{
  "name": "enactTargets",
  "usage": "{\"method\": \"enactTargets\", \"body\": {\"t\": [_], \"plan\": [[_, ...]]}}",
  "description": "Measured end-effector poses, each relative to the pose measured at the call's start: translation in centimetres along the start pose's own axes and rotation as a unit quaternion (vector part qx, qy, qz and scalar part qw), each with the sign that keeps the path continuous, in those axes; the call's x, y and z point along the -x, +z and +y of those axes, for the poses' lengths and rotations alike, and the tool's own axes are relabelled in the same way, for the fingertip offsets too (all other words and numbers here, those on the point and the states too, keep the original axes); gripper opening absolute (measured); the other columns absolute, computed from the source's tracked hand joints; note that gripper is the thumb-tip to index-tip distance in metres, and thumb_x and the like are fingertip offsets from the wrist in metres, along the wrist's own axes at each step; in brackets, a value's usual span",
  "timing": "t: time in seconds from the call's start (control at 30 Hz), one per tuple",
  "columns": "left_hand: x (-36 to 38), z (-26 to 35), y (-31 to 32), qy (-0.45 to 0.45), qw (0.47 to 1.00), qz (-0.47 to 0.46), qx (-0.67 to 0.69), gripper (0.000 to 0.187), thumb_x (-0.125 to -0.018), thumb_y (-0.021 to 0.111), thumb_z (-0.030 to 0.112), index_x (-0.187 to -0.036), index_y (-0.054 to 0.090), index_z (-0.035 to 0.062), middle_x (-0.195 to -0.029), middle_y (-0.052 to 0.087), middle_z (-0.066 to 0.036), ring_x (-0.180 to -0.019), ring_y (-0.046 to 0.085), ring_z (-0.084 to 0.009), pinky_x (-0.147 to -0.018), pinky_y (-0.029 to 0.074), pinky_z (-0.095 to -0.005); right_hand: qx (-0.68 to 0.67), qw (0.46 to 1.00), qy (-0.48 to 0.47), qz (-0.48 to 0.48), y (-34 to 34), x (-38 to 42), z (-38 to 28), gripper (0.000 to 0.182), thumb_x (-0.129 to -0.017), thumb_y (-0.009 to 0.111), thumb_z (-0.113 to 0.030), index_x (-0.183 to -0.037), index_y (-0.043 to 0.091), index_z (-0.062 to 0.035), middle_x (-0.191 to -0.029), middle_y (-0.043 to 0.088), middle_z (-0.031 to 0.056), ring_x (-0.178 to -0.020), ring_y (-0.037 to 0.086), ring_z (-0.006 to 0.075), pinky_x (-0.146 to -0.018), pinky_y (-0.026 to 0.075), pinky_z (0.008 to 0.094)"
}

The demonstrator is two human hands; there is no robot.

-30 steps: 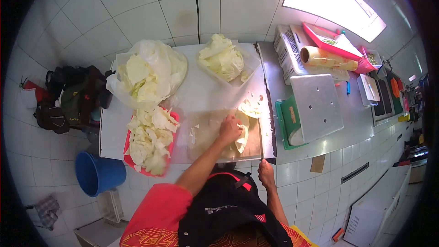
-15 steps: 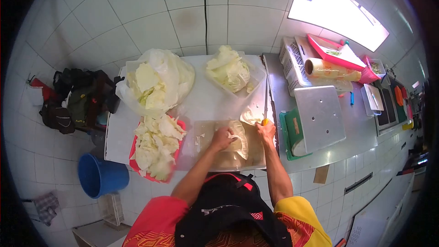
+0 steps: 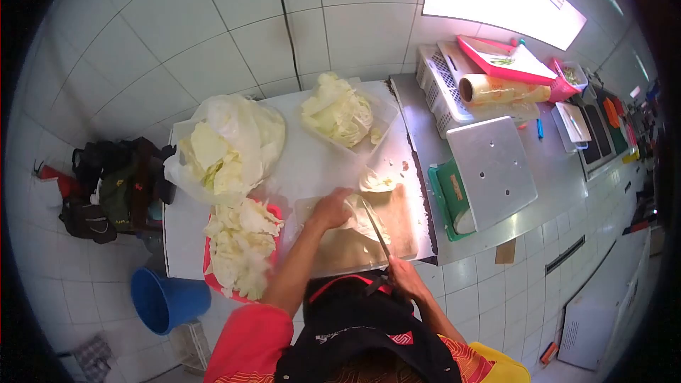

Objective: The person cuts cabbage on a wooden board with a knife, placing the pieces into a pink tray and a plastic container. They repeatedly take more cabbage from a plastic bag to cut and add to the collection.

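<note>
On the cutting board point(image 3: 403, 223) lies a pale cabbage leaf point(image 3: 370, 224). My left hand point(image 3: 333, 209) is closed at the leaf's left edge, gripping it; some fingertips are hidden. My right hand point(image 3: 406, 276) is wrapped round a knife point(image 3: 377, 229), whose blade slants up and left across the leaf. Another cabbage piece point(image 3: 376, 181) rests near the board's far edge. To the left, a red tray point(image 3: 208, 264) is heaped with torn cabbage leaves point(image 3: 242, 245).
Behind stand a bag of cabbage leaves point(image 3: 264, 128) and a clear container point(image 3: 386, 122) with cabbage. A green tray point(image 3: 441, 202) and a grey perforated lid point(image 3: 493, 170) are on the steel counter. A blue bin point(image 3: 170, 301) stands on the floor at left.
My right hand has drawn back toward my body, bringing the knife over the leaf. My left hand has shifted slightly left and away from me. The whole view has turned a little.
</note>
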State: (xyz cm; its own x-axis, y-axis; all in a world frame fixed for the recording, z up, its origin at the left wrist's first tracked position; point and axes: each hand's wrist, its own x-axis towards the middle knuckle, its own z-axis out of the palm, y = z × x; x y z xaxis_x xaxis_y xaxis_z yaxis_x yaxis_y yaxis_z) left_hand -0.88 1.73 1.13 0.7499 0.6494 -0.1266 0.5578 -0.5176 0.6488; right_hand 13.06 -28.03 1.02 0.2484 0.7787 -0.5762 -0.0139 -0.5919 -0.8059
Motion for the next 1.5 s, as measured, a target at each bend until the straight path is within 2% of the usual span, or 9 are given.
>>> {"method": "enactTargets", "body": {"t": [0.13,0.33,0.47,0.67,0.83,1.07,1.17,1.27,1.5], "plan": [[1.5,1.7,-0.8,-0.034,0.996,-0.041,-0.067,0.041,-0.082,0.06,0.019,-0.121,0.066,0.0082,-0.133,0.062,-0.015,-0.119,0.06,-0.0376,-0.101,0.05,-0.0471,0.018,0.999,0.008,0.041,0.3,2.7,3.6,0.047,-0.108,0.04,-0.05,-0.083,0.051,-0.0117,-0.064,0.042,-0.0047,-0.052,0.04,0.0094,-0.047,0.034,0.0263],[6.2,2.0,0.4,-0.101,0.995,0.007,-0.012,0.039,-0.079,0.062,0.021,-0.116,0.067,0.007,-0.111,0.071,-0.021,-0.106,0.066,-0.0403,-0.095,0.052,-0.0483,-0.263,0.958,0.111,-0.004,3.7,3.5,-2.5,0.046,-0.109,0.042,-0.049,-0.085,0.051,-0.0112,-0.062,0.039,-0.0045,-0.05,0.038,0.0095,-0.046,0.031,0.0262],[7.7,2.0,0.4,-0.108,0.994,-0.024,-0.013,0.042,-0.08,0.063,0.019,-0.12,0.065,0.0078,-0.115,0.07,-0.02,-0.108,0.066,-0.0394,-0.095,0.052,-0.0492,-0.109,0.992,0.036,0.06,6.4,-0.3,3.2,0.051,-0.108,0.04,-0.052,-0.085,0.053,-0.009,-0.063,0.044,-0.0025,-0.053,0.042,0.0104,-0.048,0.035,0.0282],[7.1,1.2,1.0,-0.05,0.999,-0.01,-0.007,0.05,-0.079,0.065,0.02,-0.127,0.06,0.0051,-0.121,0.067,-0.021,-0.11,0.065,-0.0402,-0.098,0.051,-0.049,0.058,0.99,0.003,0.128,7.0,-1.1,4.5,0.055,-0.108,0.038,-0.051,-0.082,0.055,-0.0051,-0.065,0.051,0.0022,-0.058,0.052,0.0145,-0.053,0.043,0.033],[5.7,1.7,1.8,0.01,1.0,-0.013,-0.015,0.055,-0.079,0.066,0.021,-0.132,0.056,0.0064,-0.124,0.064,-0.018,-0.11,0.065,-0.0403,-0.097,0.052,-0.0494,0.072,0.988,0.006,0.14,7.0,-0.3,3.0,0.055,-0.108,0.037,-0.05,-0.082,0.055,-0.004,-0.065,0.051,0.0033,-0.057,0.052,0.0164,-0.053,0.042,0.0355],[5.3,3.9,2.0,-0.028,0.998,-0.048,-0.038,0.044,-0.08,0.066,0.02,-0.122,0.064,0.0099,-0.116,0.066,-0.016,-0.105,0.067,-0.0377,-0.092,0.054,-0.0489,0.084,0.988,0.019,0.129,7.2,0.8,0.9,0.062,-0.109,0.033,-0.052,-0.082,0.056,-0.0002,-0.067,0.055,0.0082,-0.064,0.056,0.0215,-0.061,0.045,0.0401],[5.6,4.2,2.0,-0.04,0.996,-0.064,-0.039,0.038,-0.08,0.066,0.019,-0.117,0.067,0.0101,-0.116,0.067,-0.015,-0.103,0.068,-0.0372,-0.091,0.054,-0.0486,0.097,0.985,0.018,0.138,7.7,0.3,2.2,0.064,-0.108,0.032,-0.052,-0.082,0.056,0.001,-0.07,0.058,0.0128,-0.068,0.059,0.0275,-0.067,0.047,0.0434],[5.7,4.0,2.2,-0.04,0.997,-0.051,-0.033,0.036,-0.08,0.065,0.019,-0.115,0.067,0.0102,-0.115,0.066,-0.015,-0.101,0.068,-0.0376,-0.09,0.055,-0.0487,0.13,0.981,0.057,0.133,7.4,1.5,-1.0,0.062,-0.107,0.033,-0.049,-0.093,0.062,0.0033,-0.095,0.066,0.0329,-0.097,0.061,0.0538,-0.084,0.046,0.058],[5.7,3.9,2.7,-0.041,0.998,-0.042,-0.026,0.035,-0.081,0.065,0.019,-0.115,0.067,0.0107,-0.113,0.066,-0.015,-0.1,0.068,-0.0382,-0.089,0.055,-0.0495,0.177,0.972,0.031,0.149,7.0,1.6,-0.9,0.058,-0.109,0.031,-0.047,-0.095,0.058,0.0021,-0.087,0.063,0.0311,-0.091,0.06,0.0521,-0.079,0.046,0.0552]]}}
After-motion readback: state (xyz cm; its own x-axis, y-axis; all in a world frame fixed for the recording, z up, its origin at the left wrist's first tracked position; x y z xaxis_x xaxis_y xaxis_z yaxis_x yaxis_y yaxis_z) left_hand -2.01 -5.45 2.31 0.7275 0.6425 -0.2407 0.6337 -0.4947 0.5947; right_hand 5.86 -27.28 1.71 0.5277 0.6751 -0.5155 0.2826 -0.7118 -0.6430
